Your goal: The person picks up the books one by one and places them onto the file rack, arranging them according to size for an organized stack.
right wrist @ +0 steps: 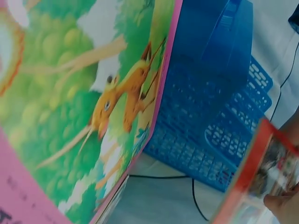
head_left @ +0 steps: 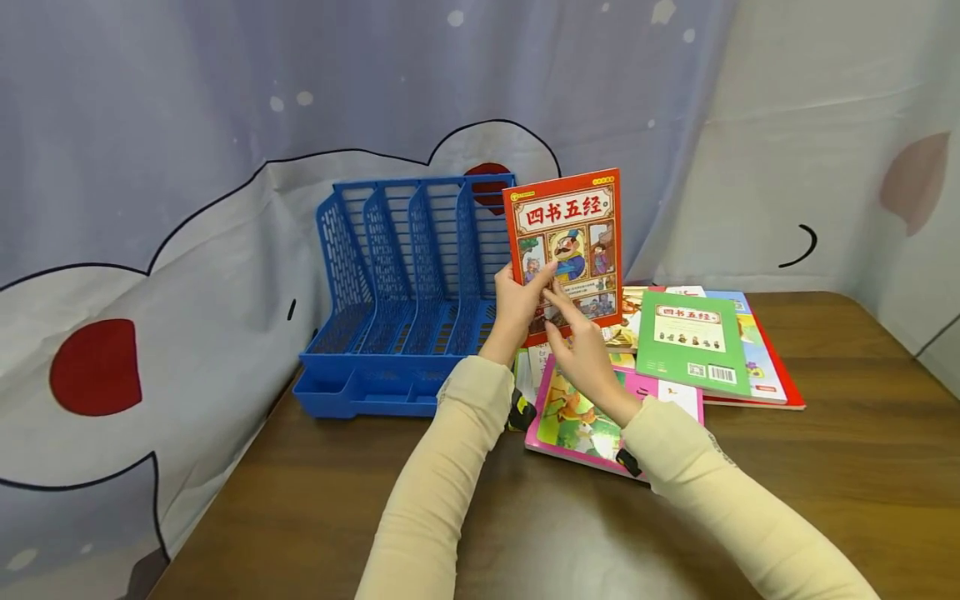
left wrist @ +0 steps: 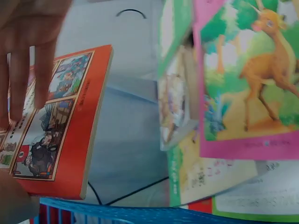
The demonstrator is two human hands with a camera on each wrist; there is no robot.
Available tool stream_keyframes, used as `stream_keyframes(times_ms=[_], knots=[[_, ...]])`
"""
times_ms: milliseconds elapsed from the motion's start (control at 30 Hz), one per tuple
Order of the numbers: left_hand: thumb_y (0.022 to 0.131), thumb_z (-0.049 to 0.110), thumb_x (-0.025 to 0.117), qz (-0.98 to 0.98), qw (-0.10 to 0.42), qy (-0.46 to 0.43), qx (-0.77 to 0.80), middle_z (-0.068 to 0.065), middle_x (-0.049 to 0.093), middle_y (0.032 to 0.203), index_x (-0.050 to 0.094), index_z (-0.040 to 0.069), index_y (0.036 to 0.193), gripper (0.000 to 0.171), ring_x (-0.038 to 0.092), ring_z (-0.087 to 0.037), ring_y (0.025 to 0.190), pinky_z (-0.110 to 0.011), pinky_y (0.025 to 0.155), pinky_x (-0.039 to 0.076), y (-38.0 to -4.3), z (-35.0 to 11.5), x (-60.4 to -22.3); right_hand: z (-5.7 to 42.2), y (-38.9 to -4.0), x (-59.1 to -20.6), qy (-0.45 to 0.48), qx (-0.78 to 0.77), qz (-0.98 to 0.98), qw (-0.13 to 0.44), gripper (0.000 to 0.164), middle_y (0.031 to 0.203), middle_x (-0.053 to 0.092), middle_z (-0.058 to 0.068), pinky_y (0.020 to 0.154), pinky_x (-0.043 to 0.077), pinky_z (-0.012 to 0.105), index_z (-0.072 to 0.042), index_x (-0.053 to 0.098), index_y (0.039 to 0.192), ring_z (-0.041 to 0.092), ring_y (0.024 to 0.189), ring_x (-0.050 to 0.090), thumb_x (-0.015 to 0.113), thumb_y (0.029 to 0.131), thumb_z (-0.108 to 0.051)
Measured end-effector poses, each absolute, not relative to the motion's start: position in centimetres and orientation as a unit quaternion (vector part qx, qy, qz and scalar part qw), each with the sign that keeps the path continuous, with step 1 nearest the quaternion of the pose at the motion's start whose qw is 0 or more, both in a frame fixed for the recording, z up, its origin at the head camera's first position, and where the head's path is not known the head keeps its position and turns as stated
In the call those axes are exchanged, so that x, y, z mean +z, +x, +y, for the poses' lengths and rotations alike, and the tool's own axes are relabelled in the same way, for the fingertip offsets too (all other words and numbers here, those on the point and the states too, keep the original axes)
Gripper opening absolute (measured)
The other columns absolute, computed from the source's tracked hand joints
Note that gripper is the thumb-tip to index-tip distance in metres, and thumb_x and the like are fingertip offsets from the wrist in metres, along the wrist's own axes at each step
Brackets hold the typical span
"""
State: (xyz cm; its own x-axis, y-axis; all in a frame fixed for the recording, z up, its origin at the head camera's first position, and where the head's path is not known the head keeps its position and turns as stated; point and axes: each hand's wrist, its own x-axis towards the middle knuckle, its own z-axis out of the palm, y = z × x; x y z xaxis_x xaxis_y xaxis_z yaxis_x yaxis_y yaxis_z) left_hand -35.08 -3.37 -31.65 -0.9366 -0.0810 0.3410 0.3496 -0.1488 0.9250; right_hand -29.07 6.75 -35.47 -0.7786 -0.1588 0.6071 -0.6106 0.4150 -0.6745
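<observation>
A red comic-style book (head_left: 564, 208) stands nearly upright above the pile, its cover facing me. My left hand (head_left: 514, 310) grips it by the lower left edge, thumb lying across the cover. Against the lower part of the cover is my right hand (head_left: 583, 350). Its fingers (left wrist: 19, 77) look straight in the left wrist view, and they touch or nearly touch the cover. Beneath the hands lies a pink-bordered book (head_left: 588, 417) with a deer picture, also large in the right wrist view. Just left of the red book is a blue file rack (head_left: 393, 367).
Right of the hands, a green book (head_left: 652, 342) lies on top of several other books, including a blue-and-white one (head_left: 765, 367) with a red one under it. All rest on a brown wooden table (head_left: 847, 458). A printed curtain (head_left: 225, 242) hangs behind the rack.
</observation>
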Motion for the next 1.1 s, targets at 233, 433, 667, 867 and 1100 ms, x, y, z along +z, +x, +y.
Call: stream_keyframes(times_ms=[233,433,667,867,1100], knots=[[0.086,0.016,0.070,-0.656,0.151,-0.110,-0.731,-0.015,0.069,0.095,0.064,-0.003,0.110,0.031,0.058,-0.004,0.069,-0.019,0.066,0.050,-34.9,-4.0,-30.8,8.5,-30.2,-34.3,0.218,0.518,-0.782,0.268,0.058,0.159,0.013,0.005,0.115,0.025,0.046,-0.010,0.026,0.149,0.026,0.144,0.020,0.048,0.096,-0.004],[0.085,0.017,0.070,-0.663,0.151,-0.124,-0.722,-0.016,0.069,0.095,0.066,-0.001,0.108,0.029,0.059,-0.005,0.070,-0.022,0.067,0.051,-34.3,-4.7,-30.1,10.5,-30.9,-32.5,0.161,0.596,-0.726,0.303,0.055,0.157,0.017,0.006,0.118,0.020,0.035,-0.007,0.028,0.147,0.019,0.145,0.016,0.048,0.096,-0.005],[0.083,0.016,0.072,-0.665,0.161,-0.160,-0.711,-0.016,0.069,0.095,0.066,0.000,0.105,0.028,0.062,-0.008,0.076,-0.025,0.073,0.053,-33.0,-5.7,-29.7,12.7,-30.9,-30.7,0.133,0.652,-0.706,0.242,0.044,0.143,0.041,0.011,0.112,0.031,0.035,-0.007,0.032,0.145,0.018,0.132,0.039,0.032,0.103,-0.022],[0.083,0.014,0.072,-0.619,0.138,-0.129,-0.762,-0.004,0.070,0.091,0.065,0.002,0.110,0.030,0.064,-0.009,0.075,-0.026,0.072,0.054,-31.4,-5.9,-29.5,13.2,-30.0,-30.6,0.190,0.680,-0.696,0.132,0.046,0.111,0.057,-0.010,0.091,0.046,0.019,-0.002,0.037,0.139,0.002,0.102,0.055,0.041,0.101,-0.027],[0.085,0.010,0.069,-0.598,0.126,-0.128,-0.781,0.003,0.068,0.087,0.064,0.001,0.111,0.028,0.066,-0.009,0.074,-0.026,0.070,0.055,-30.1,-5.7,-29.4,13.0,-28.7,-30.9,0.209,0.679,-0.687,0.155,0.029,0.094,0.063,-0.018,0.076,0.049,0.014,0.000,0.049,0.123,0.000,0.086,0.059,0.048,0.099,-0.017]])
